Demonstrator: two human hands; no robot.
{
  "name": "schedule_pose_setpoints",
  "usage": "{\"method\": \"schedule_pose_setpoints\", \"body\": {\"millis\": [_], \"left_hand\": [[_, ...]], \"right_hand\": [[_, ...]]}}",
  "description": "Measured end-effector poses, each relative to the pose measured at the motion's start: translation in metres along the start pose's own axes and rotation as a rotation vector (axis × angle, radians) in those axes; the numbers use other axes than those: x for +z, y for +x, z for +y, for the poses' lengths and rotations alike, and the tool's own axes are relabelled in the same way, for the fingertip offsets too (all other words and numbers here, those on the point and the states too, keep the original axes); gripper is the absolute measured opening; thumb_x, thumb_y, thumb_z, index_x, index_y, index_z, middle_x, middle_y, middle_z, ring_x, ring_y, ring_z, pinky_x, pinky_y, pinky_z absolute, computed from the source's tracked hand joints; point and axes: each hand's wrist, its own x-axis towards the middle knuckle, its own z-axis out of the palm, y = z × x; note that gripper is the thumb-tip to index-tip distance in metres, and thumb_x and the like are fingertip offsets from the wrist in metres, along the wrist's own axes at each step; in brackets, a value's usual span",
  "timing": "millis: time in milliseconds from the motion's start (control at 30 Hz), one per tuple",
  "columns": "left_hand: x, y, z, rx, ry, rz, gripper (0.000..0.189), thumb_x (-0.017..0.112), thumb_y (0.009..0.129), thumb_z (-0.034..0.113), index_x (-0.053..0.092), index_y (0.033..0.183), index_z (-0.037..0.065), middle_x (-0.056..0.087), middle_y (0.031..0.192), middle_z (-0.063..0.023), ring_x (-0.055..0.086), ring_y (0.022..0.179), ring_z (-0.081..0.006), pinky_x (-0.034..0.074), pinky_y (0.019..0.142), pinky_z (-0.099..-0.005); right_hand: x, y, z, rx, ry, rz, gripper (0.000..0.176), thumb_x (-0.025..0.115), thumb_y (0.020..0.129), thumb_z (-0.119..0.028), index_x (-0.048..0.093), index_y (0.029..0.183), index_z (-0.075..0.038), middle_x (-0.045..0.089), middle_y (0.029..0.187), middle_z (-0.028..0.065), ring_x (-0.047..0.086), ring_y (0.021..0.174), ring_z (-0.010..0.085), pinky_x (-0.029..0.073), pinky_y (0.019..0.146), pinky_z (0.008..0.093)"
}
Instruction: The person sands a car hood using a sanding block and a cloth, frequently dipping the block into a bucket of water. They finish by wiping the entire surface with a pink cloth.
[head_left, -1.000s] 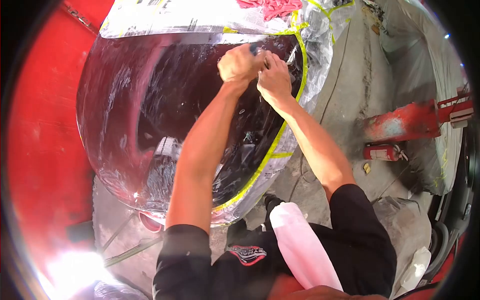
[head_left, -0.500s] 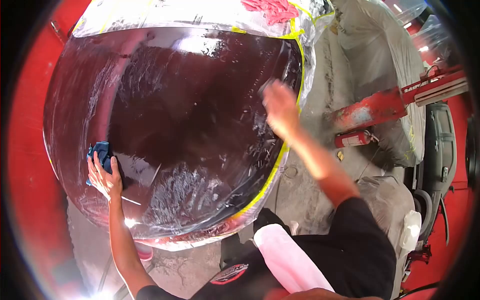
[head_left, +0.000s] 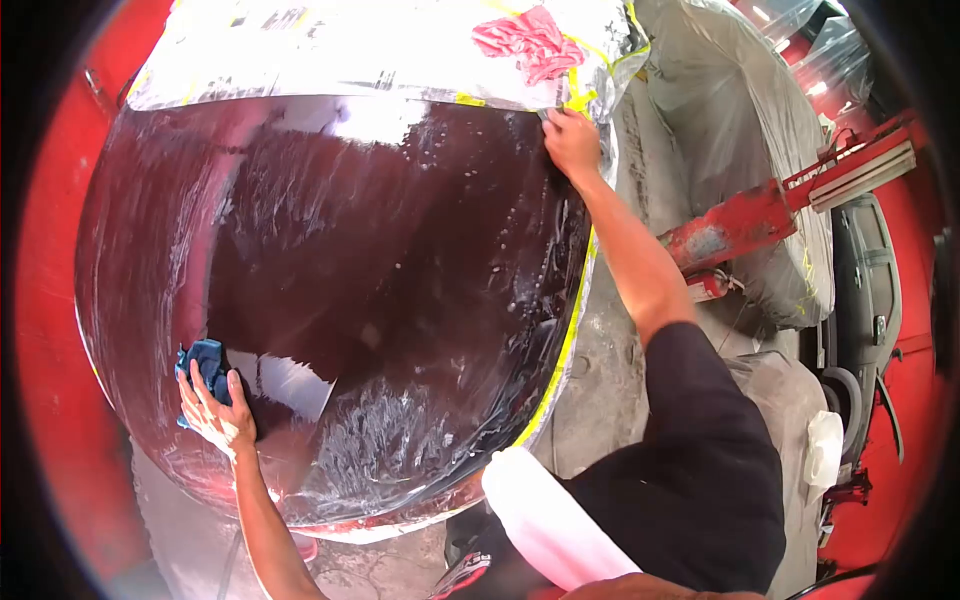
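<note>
A glossy dark red car panel (head_left: pixel 380 260), wet and streaked, fills the middle of the view. My left hand (head_left: pixel 215 412) presses a blue cloth (head_left: pixel 203 362) against its lower left part. My right hand (head_left: pixel 572 140) reaches to the panel's upper right corner and pinches the edge of a thin clear film there, beside the yellow masking tape (head_left: pixel 562 350) that runs along the right edge. Silver masking paper (head_left: pixel 350 50) covers the area above the panel, with a pink rag (head_left: pixel 528 40) lying on it.
Red bodywork (head_left: pixel 50 300) borders the panel on the left. A concrete floor (head_left: pixel 610 370) lies to the right, with a plastic-covered car (head_left: pixel 740 130), a red lift arm (head_left: pixel 760 215) and a red extinguisher (head_left: pixel 706 285). A white roll (head_left: pixel 545 525) pokes up by my waist.
Both hands were together at the panel's upper right; my left hand swept down to the lower left with the blue cloth, and my right hand rose to the top right corner.
</note>
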Motion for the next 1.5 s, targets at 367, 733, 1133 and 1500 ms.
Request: {"method": "schedule_pose_setpoints", "body": {"millis": [367,733,1133,1500], "left_hand": [[0.000,0.000,-0.003,0.015,-0.005,0.030,0.064,0.062,0.095,0.048,0.050,0.148,0.015,0.044,0.154,-0.0170,0.046,0.136,-0.0383,0.032,0.113,-0.0534],[-0.001,0.001,-0.004,0.006,-0.007,0.018,0.067,0.066,0.091,0.049,0.050,0.148,0.016,0.045,0.152,-0.0178,0.045,0.137,-0.0374,0.033,0.113,-0.0535],[-0.006,0.002,0.003,-0.031,-0.025,0.034,0.068,0.065,0.090,0.054,0.052,0.145,0.016,0.046,0.152,-0.0171,0.045,0.137,-0.0364,0.033,0.112,-0.0560],[-0.008,0.004,0.006,-0.053,-0.024,0.040,0.070,0.065,0.089,0.057,0.053,0.145,0.017,0.047,0.151,-0.0175,0.046,0.137,-0.0371,0.031,0.114,-0.0530]], "right_hand": [[0.000,0.002,-0.012,0.066,-0.025,0.067,0.009,0.063,0.085,-0.013,0.068,0.088,-0.007,0.065,0.106,0.0221,0.063,0.096,0.0403,0.051,0.081,0.0517],[0.002,-0.024,-0.103,0.028,-0.138,0.205,0.017,0.062,0.088,-0.013,0.072,0.098,-0.005,0.069,0.102,0.0213,0.065,0.094,0.0405,0.052,0.085,0.0500],[0.021,-0.050,-0.151,0.144,0.021,0.104,0.023,0.064,0.088,-0.013,0.069,0.109,-0.005,0.066,0.116,0.0217,0.060,0.110,0.0408,0.047,0.099,0.0490],[0.045,-0.046,-0.179,-0.101,0.038,0.109,0.027,0.065,0.083,-0.009,0.066,0.110,-0.006,0.061,0.119,0.0233,0.059,0.110,0.0393,0.050,0.091,0.0488]]}}
